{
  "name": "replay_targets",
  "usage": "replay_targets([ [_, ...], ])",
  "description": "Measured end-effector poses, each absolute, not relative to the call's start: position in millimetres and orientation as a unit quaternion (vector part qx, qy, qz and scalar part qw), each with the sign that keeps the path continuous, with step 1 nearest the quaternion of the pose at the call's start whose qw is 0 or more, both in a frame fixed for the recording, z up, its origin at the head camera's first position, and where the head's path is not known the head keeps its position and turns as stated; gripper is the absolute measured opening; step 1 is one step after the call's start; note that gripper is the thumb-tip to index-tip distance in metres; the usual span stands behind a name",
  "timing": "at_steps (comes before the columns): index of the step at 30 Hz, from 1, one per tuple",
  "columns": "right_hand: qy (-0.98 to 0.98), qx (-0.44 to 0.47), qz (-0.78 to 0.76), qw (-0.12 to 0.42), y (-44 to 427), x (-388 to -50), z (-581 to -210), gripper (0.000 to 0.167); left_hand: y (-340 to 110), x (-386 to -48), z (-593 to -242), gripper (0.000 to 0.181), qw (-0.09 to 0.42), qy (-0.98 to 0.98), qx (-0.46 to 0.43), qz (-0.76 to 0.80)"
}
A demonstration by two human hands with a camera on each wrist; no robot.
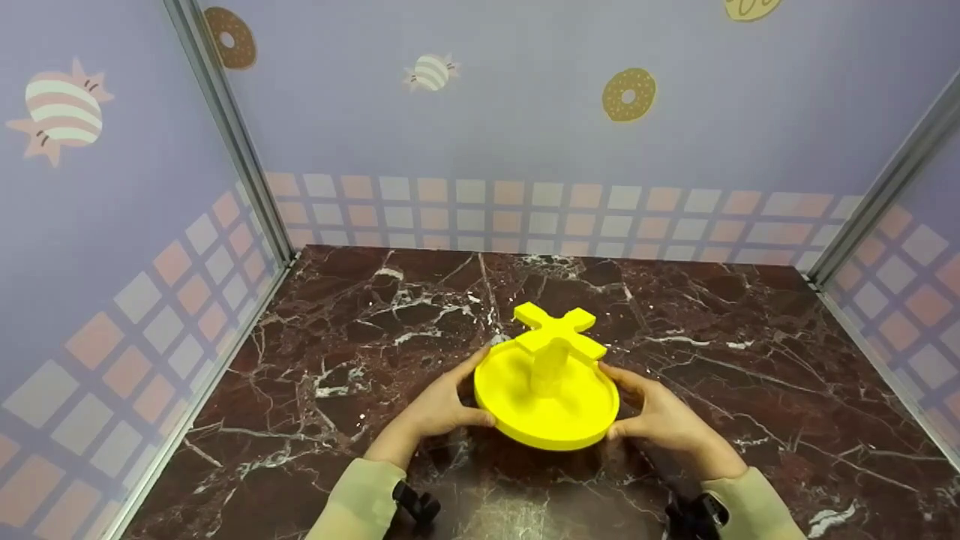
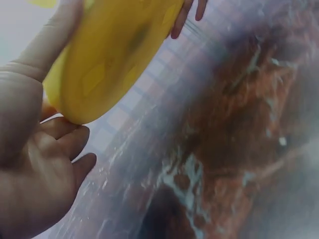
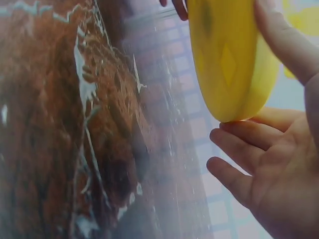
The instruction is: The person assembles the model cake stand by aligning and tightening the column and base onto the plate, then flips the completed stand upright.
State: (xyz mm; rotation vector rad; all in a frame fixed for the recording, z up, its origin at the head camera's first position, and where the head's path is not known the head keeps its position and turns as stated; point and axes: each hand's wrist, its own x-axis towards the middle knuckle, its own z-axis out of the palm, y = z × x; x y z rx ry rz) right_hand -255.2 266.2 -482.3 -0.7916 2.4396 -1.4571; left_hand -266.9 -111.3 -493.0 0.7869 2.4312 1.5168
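A yellow round dish [image 1: 559, 435] has a low rim, a post [image 1: 550, 375] rising from its middle and a flat cross-shaped top [image 1: 556, 330]. My left hand [image 1: 442, 405] grips its left side, with the thumb at the front of the rim. On the opposite side my right hand [image 1: 664, 420] holds the rim between thumb and fingers. Both wrist views show the dish's underside [image 2: 109, 69] held above the tabletop, with diamond-shaped marks on it. In the right wrist view, some fingers [image 3: 239, 144] spread below the dish's edge.
A dark red marble-patterned tabletop [image 1: 360, 360] lies beneath the hands, with small white specks on it. Purple panels [image 1: 510, 135] printed with sweets and checks rise at the back and both sides. Metal posts [image 1: 240, 142] stand at the back corners.
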Motion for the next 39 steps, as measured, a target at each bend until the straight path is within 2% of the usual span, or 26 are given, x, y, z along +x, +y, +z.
replay_targets([
  [7,0.773,-0.288,-0.56,0.074,263.4,-253.2,-480.8,0.059,-106.6,-264.5,-487.7,0.128,0.074,0.779,0.255,0.568],
  [10,0.766,-0.287,-0.571,0.075,263.2,-252.4,-479.6,0.05,-103.1,-262.3,-485.1,0.124,0.067,0.765,0.251,0.589],
  [14,0.763,-0.277,-0.577,0.088,263.6,-251.4,-477.5,0.044,-97.3,-259.4,-481.9,0.098,0.025,0.766,0.245,0.594],
  [19,0.766,-0.284,-0.571,0.083,263.2,-250.7,-474.0,0.041,-90.4,-254.6,-479.5,0.057,-0.084,0.814,0.223,0.529],
  [22,0.76,-0.281,-0.58,0.084,262.4,-249.8,-472.0,0.038,-86.6,-252.1,-478.0,0.044,-0.139,0.832,0.203,0.497],
  [25,0.745,-0.272,-0.602,0.095,261.0,-248.4,-470.2,0.027,-83.5,-250.8,-476.5,0.036,-0.175,0.831,0.197,0.49],
  [29,0.739,-0.265,-0.611,0.1,258.5,-246.8,-469.2,0.029,-81.9,-250.6,-475.2,0.034,-0.176,0.814,0.191,0.519],
  [33,0.757,-0.265,-0.592,0.077,255.2,-245.3,-470.6,0.04,-82.0,-250.0,-473.8,0.029,-0.164,0.805,0.18,0.541],
  [39,0.802,-0.272,-0.532,-0.004,248.3,-243.2,-472.5,0.069,-82.1,-249.1,-470.9,0.03,-0.151,0.793,0.163,0.567],
])
